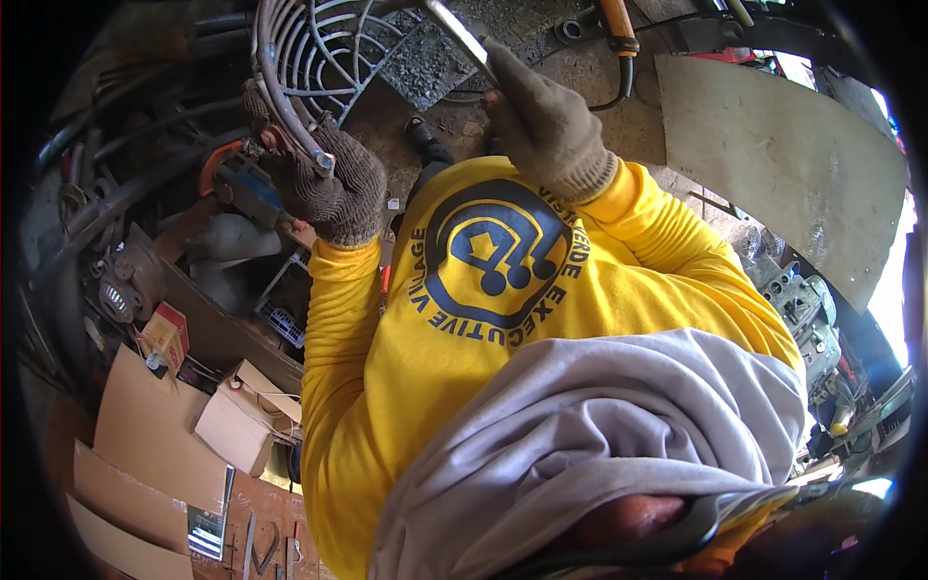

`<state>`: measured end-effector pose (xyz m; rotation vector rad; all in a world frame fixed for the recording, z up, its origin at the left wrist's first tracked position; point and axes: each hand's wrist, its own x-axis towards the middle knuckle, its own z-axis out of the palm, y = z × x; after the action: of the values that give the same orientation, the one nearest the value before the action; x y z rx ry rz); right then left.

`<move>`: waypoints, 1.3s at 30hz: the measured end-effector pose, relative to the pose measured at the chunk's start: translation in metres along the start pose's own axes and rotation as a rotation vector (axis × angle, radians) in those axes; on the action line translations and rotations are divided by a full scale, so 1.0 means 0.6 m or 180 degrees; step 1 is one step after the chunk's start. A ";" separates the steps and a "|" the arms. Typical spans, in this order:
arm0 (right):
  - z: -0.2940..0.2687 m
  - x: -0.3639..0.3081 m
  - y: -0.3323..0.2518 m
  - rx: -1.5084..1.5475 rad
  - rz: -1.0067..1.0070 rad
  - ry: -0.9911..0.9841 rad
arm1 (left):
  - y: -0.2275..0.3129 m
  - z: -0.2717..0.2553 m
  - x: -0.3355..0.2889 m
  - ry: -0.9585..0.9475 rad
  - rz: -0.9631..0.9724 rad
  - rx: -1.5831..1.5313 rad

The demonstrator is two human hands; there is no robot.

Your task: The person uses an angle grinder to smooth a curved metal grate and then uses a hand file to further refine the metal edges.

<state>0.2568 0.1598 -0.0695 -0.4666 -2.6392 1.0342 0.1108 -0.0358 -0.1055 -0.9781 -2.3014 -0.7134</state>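
My left hand point(333, 184), in a brown knitted glove, is closed around the curved metal rim bar point(282, 101) of a round wire grille point(333, 43). The bar's cut end sticks out past the fingers toward me. The grille's concentric rings run off the top edge. My right hand point(546, 126), gloved alike, grips a tool with a straight, shiny metal shank point(456, 31). That shank slants up and left toward the grille. The tool's far end lies at the picture's top edge, and I cannot make out its kind.
An orange handle point(619, 24) with a black cable hangs right of my right hand. A large metal sheet point(783, 159) stands at the right, above machine parts point(807, 314). An orange-and-blue tool point(246, 188) lies below my left hand. Cardboard point(159, 425) and a box point(237, 420) sit lower left.
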 end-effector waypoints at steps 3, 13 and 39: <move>0.017 0.003 0.016 -0.0270 0.0237 -0.0408 | 0.001 -0.001 0.001 0.0009 0.0064 0.0053; 0.011 0.005 0.016 -0.0051 0.0119 -0.0259 | 0.000 0.000 0.003 0.0067 0.0171 0.0156; 0.010 0.002 0.008 -0.0390 0.0225 -0.0525 | -0.007 0.000 -0.030 -0.0007 0.0342 0.0258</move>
<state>0.2545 0.1598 -0.0772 -0.5251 -2.8636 0.9739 0.1182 -0.0469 -0.1181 -1.0564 -2.2422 -0.5710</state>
